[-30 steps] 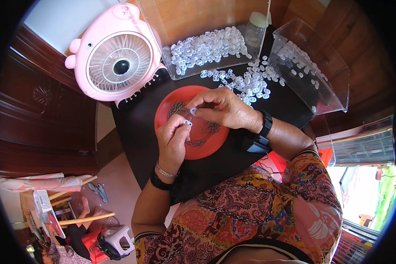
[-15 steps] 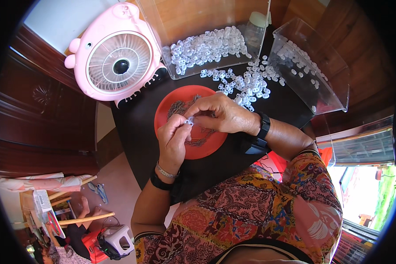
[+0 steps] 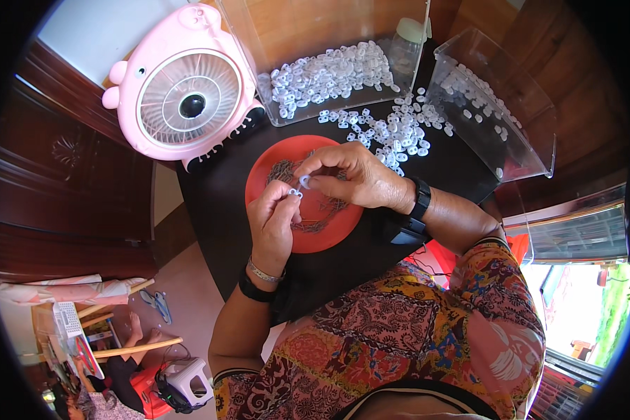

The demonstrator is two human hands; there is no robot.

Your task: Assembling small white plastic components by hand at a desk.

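Over an orange-red plate [image 3: 294, 144], my two hands meet, fingertips almost touching. My left hand [image 3: 273, 217] pinches a small white plastic piece with holes [image 3: 295, 193] between thumb and fingers. Just above it, my right hand [image 3: 353, 176] has thumb and forefinger closed on a small rounded white plastic piece [image 3: 304, 181]. Whether the two pieces are joined is too small to tell. Thin grey metal bits [image 3: 316, 225] lie in a tangle on the plate, partly hidden under my hands. Beyond my right hand, loose white two-holed pieces [image 3: 399, 136] are scattered on the dark table [image 3: 224, 231].
A clear bin [image 3: 332, 73] full of white pieces stands at the back, with a lidded jar [image 3: 407, 45] beside it. Another clear bin [image 3: 493, 115] with fewer pieces leans at the right. A pink animal-shaped fan [image 3: 189, 91] is at the left.
My right fingertips have drawn slightly up from my left ones, so the rounded white piece now shows in them. My left hand has barely moved.
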